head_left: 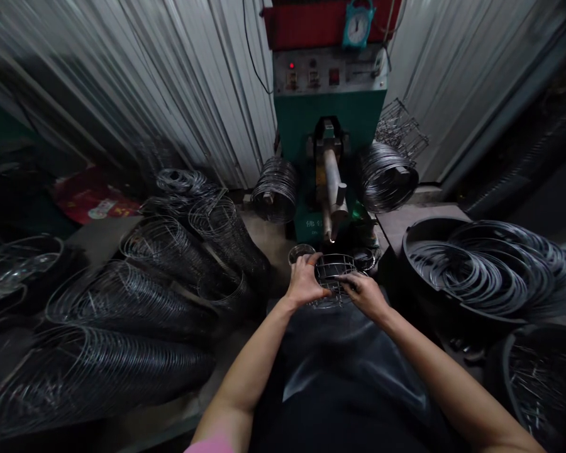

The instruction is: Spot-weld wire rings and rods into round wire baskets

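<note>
A small round wire basket [334,263] sits in front of my body, below the electrode tip of a green spot welding machine [292,119]. My left hand [306,281] grips its left side, thumb and fingers wrapped round the wires. My right hand [366,294] is at the basket's near right side, fingers pinched together against the wires. Whatever lies between those fingertips is too small and dark to tell. The welder's metal arm [332,176] slopes down toward the basket, its tip just beyond the rim.
Long stacks of wire rings [122,358] lie on the left. A black tub [417,251] with wire hoops [481,270] stands at right, near a bin [504,371] of short wire pieces. Wire coils [387,179] hang beside the machine. A blue clock [357,26] is above it.
</note>
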